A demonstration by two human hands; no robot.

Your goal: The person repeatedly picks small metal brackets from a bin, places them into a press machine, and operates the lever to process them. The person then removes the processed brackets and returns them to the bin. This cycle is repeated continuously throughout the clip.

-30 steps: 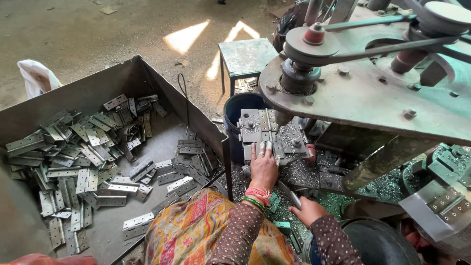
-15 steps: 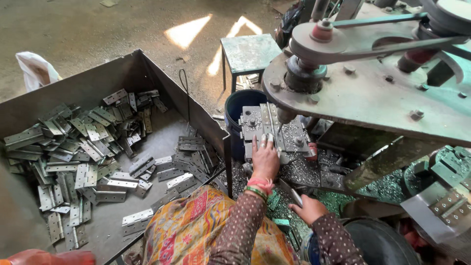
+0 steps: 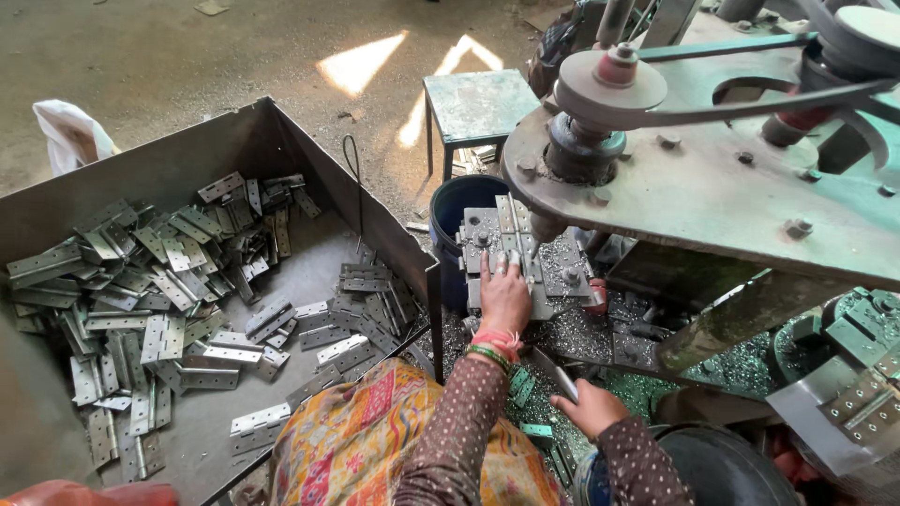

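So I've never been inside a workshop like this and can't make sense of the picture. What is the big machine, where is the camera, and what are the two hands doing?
The camera sits on the worker's head and looks down, so the two arms at the bottom are that person's own. The large grey machine on the right is a belt-driven workshop machine: a pulley with a belt on top, and a spindle pointing down at a small work plate.

The left hand lies flat on that plate, pressing a grey metal piece under the spindle. The right hand is lower down, gripping a lever-like metal handle. Metal shavings cover the surface around the plate.

On the left stands a big open metal bin of flat metal hinges. Behind are a dark blue bucket and a small metal stool.
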